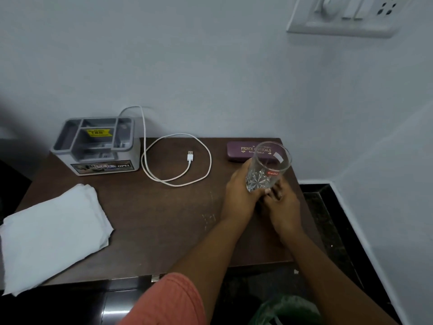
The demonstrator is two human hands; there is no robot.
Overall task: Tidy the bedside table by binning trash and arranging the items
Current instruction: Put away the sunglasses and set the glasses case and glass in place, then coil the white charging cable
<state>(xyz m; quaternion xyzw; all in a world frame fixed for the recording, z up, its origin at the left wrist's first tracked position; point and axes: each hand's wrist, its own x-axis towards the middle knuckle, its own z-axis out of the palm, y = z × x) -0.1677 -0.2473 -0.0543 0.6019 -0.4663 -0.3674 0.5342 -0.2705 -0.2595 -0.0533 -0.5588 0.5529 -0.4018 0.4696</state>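
**Both hands on the tumbler at the desk's right end**

We see a clear cut-glass tumbler with a red label (pixel 268 167) held tilted, its mouth leaning away towards the wall, over the right part of the dark brown wooden desk (pixel 150 214). The left hand (pixel 241 191) wraps its side and base from the left, its grip closed round the glass. The right hand (pixel 284 202) meets it from the right and below, fingertips pressed on the lower part of the glass, so its grip too is closed on the tumbler. Whether the base touches the desk we cannot tell; the hands hide it.

Just behind the tumbler lies a maroon oblong spectacle case with gold lettering (pixel 246 151), partly seen through the glass. To the left a white USB cable (pixel 178 160) lies in a loose loop, its plug inside the loop, its other end rising into a grey plastic organiser box with compartments and a yellow sticker (pixel 96 146) at the back left corner. A folded white cloth (pixel 51 233) overhangs the front left edge. A white wall switch plate (pixel 346 17) sits high on the right. At the bottom edge are an orange sleeve (pixel 168 301) and something green, blurred.
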